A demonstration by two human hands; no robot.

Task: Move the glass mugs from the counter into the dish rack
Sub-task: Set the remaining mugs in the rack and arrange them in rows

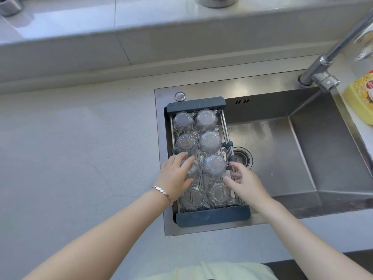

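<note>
A dark-framed dish rack (212, 217) spans the left end of the steel sink. Several faceted glass mugs stand upside down in it in two columns. My left hand (175, 174) lies over a glass mug (194, 170) in the left column, third row, its fingers wrapped around it. Beside it stands another inverted mug (214, 166). My right hand (245, 183) hovers at the rack's right rail with fingers spread, just right of that mug and touching nothing I can see. Two more mugs (219, 194) sit in the nearest row, partly hidden by my hands.
The grey counter (80, 148) stretches left of the sink. The sink basin (282, 150) with its drain lies right of the rack. A chrome faucet (323, 67) rises at the back right, and a yellow bottle (361, 96) stands at the right edge.
</note>
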